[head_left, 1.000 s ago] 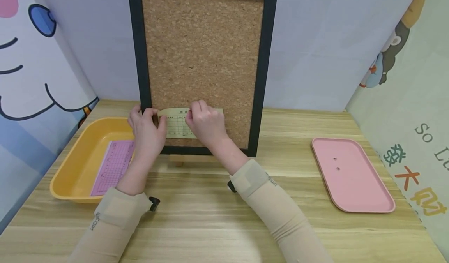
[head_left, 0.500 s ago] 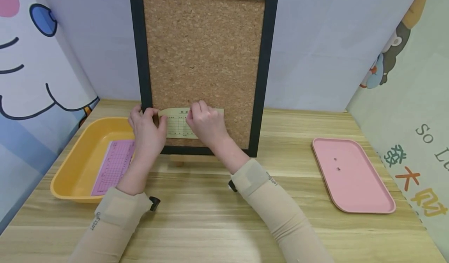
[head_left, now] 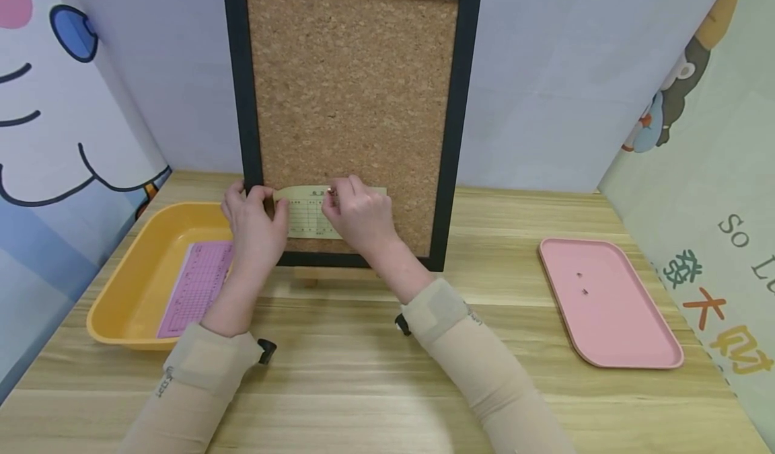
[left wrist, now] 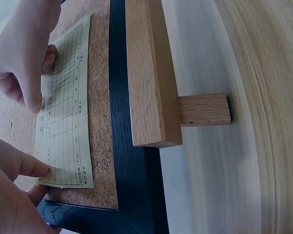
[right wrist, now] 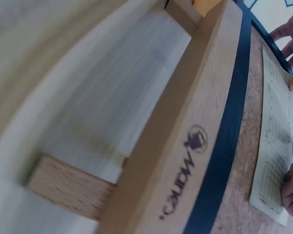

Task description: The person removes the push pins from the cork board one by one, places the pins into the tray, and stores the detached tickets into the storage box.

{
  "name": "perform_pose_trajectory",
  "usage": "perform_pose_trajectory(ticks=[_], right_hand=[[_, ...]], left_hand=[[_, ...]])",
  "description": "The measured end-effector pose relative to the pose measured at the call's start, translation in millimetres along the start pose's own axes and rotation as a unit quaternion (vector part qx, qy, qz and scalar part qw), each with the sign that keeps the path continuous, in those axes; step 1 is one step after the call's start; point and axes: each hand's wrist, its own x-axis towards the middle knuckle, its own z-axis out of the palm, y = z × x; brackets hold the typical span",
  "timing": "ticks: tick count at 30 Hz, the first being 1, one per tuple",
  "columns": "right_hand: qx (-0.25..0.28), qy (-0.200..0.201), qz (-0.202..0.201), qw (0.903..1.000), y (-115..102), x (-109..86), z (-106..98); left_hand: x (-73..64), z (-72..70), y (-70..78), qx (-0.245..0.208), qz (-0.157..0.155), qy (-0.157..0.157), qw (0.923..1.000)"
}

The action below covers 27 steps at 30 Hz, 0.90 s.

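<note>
A pale yellow printed paper slip (head_left: 307,220) lies against the lower part of a black-framed cork board (head_left: 354,97). My left hand (head_left: 254,225) pinches the slip's left end between thumb and fingers, beside the frame. Near the slip's top middle, my right hand (head_left: 363,215) has curled fingers, with thumb and index finger at a tiny shiny pin (head_left: 329,190). Most of that pin is hidden by the fingertips. In the left wrist view, the slip (left wrist: 68,122) runs between both hands, its far part behind the right hand (left wrist: 22,56).
An orange basin (head_left: 130,306) holding purple printed slips (head_left: 196,286) stands at the left. At the right lies a pink tray (head_left: 623,319) with small dark pins (head_left: 584,292). A wooden easel ledge (left wrist: 149,73) supports the board.
My right hand has shifted slightly right and down, and the tiny pin now shows beside its fingertips. My left hand stays at the slip's left end.
</note>
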Motion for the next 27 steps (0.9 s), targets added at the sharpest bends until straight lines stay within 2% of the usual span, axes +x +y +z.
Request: perform_pose_trajectory(ticks=[7, 13, 18, 27], right_hand=[[-0.027, -0.001, 0.062, 0.9977, -4, -3.6, 0], [-0.022, -0.003, 0.095, 0.9952, -9, -3.5, 2], [-0.015, -0.009, 0.104, 0.9944, -10, -2.3, 2], [-0.013, -0.007, 0.093, 0.9956, -8, -0.2, 1]], left_hand=[[-0.7, -1.0, 1.8, -0.002, -0.001, -0.004, 1.0], [-1.4, -1.2, 2.7, -0.001, -0.001, -0.007, 1.0], [-1.4, -1.7, 2.8, 0.0, -0.003, -0.009, 1.0], [-0.4, -0.9, 2.0, 0.002, -0.004, -0.011, 0.9999]])
